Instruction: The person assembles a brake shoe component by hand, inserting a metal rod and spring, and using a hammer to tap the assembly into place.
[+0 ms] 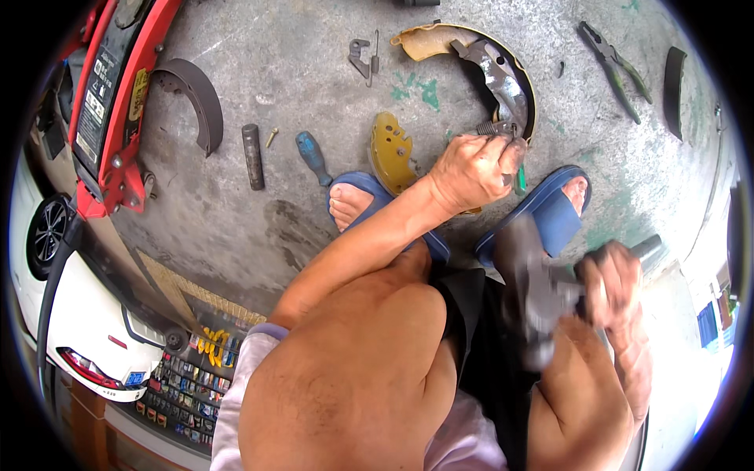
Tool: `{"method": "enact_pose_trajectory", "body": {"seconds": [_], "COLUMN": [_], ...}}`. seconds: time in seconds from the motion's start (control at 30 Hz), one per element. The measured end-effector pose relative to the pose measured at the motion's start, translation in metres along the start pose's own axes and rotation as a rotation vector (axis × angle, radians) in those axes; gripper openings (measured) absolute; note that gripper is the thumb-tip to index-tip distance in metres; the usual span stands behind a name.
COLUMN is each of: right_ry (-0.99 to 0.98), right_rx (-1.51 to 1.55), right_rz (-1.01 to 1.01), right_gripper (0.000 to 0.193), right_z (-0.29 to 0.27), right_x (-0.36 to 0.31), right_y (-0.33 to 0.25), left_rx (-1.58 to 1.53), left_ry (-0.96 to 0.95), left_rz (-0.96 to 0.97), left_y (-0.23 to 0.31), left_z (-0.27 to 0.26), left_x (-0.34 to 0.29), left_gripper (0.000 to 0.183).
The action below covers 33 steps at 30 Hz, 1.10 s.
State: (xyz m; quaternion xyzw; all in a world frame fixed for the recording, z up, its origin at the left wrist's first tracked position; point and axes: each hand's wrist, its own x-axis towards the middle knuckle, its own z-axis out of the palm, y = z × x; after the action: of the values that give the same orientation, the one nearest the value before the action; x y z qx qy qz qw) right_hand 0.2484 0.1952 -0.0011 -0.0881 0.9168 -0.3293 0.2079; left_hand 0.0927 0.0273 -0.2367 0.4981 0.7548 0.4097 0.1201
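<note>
My left hand (477, 173) is closed at the lower end of a curved brake shoe (528, 82), beside a small coil spring (492, 127). A worn metal lever (501, 77) lies along the shoe's inner side. The fingers hide exactly what they pinch, and a green piece (521, 179) shows just below them. Over my right thigh, my right hand (611, 284) grips a grey metal hammer (542, 302), its head smeared by motion. Partly behind my left forearm, a yellow brake shoe (393, 153) lies on the floor by my blue sandal (363, 187).
On the concrete lie a blue-handled tool (312, 155), a dark metal rod (252, 157), a small bolt (272, 137), a bracket (361, 59), pliers (615, 69) and brake linings (200, 98). A red metal frame (118, 110) stands at left, with a white car (94, 330) beyond.
</note>
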Motion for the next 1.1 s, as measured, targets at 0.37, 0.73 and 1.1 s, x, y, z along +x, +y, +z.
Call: {"method": "enact_pose_trajectory", "body": {"seconds": [0.37, 0.73, 1.1], "right_ry": [0.024, 0.171, -0.076], "right_rx": [-0.038, -0.161, -0.282], "right_rz": [0.000, -0.011, 0.306], "right_gripper": [0.042, 0.035, 0.045], "right_z": [-0.001, 0.007, 0.040], "right_x": [0.010, 0.038, 0.032], "right_y": [0.009, 0.052, 0.081], "left_rx": [0.009, -0.008, -0.070], "left_ry": [-0.007, 0.064, 0.036], "left_rz": [-0.002, -0.005, -0.065], "left_y": [0.003, 0.001, -0.004], "left_z": [0.000, 0.003, 0.001], "left_x": [0.003, 0.008, 0.007], "left_gripper": [0.040, 0.030, 0.044]}}
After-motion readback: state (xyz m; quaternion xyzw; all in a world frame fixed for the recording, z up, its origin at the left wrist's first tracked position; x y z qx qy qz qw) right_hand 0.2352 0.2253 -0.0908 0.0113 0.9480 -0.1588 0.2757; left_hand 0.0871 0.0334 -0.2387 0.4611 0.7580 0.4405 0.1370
